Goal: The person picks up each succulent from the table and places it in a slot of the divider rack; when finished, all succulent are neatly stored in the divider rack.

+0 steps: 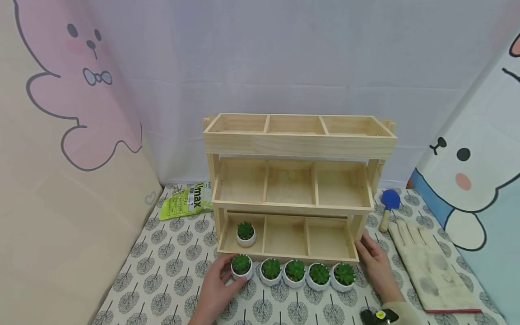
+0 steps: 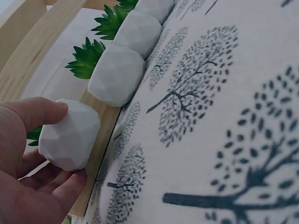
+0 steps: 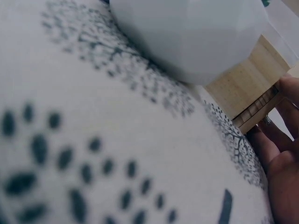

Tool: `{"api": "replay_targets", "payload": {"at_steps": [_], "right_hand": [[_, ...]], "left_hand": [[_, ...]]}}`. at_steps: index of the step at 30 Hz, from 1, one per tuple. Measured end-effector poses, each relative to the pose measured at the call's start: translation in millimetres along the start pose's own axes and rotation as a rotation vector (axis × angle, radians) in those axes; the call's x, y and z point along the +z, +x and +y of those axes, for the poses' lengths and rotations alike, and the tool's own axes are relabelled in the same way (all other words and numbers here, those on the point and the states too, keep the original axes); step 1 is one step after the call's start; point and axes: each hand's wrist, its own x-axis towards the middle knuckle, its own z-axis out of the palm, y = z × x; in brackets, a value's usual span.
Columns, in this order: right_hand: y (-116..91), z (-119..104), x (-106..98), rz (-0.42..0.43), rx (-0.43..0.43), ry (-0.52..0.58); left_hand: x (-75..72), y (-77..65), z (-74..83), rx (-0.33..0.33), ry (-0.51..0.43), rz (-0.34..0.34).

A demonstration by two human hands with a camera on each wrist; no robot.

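My left hand (image 1: 219, 286) pinches a small succulent in a white faceted pot (image 1: 242, 272) between thumb and fingers, just in front of the bottom tier's left end. In the left wrist view the thumb lies along the side of this pot (image 2: 72, 135) and fingertips curl under its base. A three-tier wooden plant shelf (image 1: 300, 146) stands behind, each tier split into three compartments. Another potted succulent (image 1: 245, 234) sits in the bottom left compartment. My right hand (image 1: 378, 266) holds the shelf's lower right corner, with thumb and fingers around its edge (image 3: 254, 119).
Several more potted succulents (image 1: 294, 273) stand in a row along the shelf's front. A green bag (image 1: 187, 201) lies left of the shelf. To the right are a blue toy-like shovel (image 1: 390, 201) and pale gloves (image 1: 436, 268), on a tree-patterned cloth (image 1: 162, 266).
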Motion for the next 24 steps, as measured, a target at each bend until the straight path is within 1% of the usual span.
{"api": "replay_targets", "payload": {"at_steps": [4, 7, 11, 14, 19, 24], "right_hand": [[-1, -1, 0, -0.003, 0.000, -0.007], [-1, -1, 0, 0.002, -0.005, -0.023], [0, 0, 0, 0.008, -0.004, -0.023], [0, 3, 0, 0.009, -0.001, -0.025], [-1, 2, 1, 0.012, -0.003, -0.029], [0, 0, 1, 0.014, 0.009, -0.021]], "left_hand": [[-2.6, 1.0, 4.3, -0.007, -0.015, -0.005], [-4.7, 2.6, 7.3, 0.004, -0.020, -0.011], [-6.6, 3.8, 11.2, 0.055, -0.018, -0.014], [-7.4, 4.2, 14.5, 0.077, -0.022, -0.010], [-9.0, 5.5, 21.2, 0.072, -0.020, -0.008], [-10.2, 8.3, 27.0, 0.081, -0.021, -0.010]]}}
